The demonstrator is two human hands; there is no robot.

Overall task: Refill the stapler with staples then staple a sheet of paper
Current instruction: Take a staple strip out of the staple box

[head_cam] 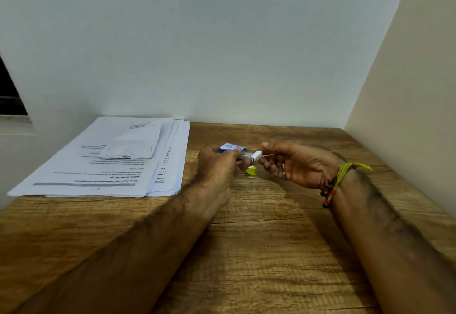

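Observation:
My left hand (217, 165) grips a small blue and white staple box (228, 147), whose inner tray (248, 154) is slid out to the right. My right hand (293, 163) pinches the tray's white end (256, 156) between thumb and fingers. Just below the two hands a yellow piece, probably part of the stapler (251, 170), peeks out; the rest of it is hidden. A stack of printed paper sheets (118, 163) lies at the left of the wooden table (259, 252), with a folded paper (133, 145) on top.
A pale wall stands right behind the table, and a cream side wall closes in on the right. The paper stack overhangs the table's left edge. A beaded bracelet and yellow thread (338, 182) are on my right wrist.

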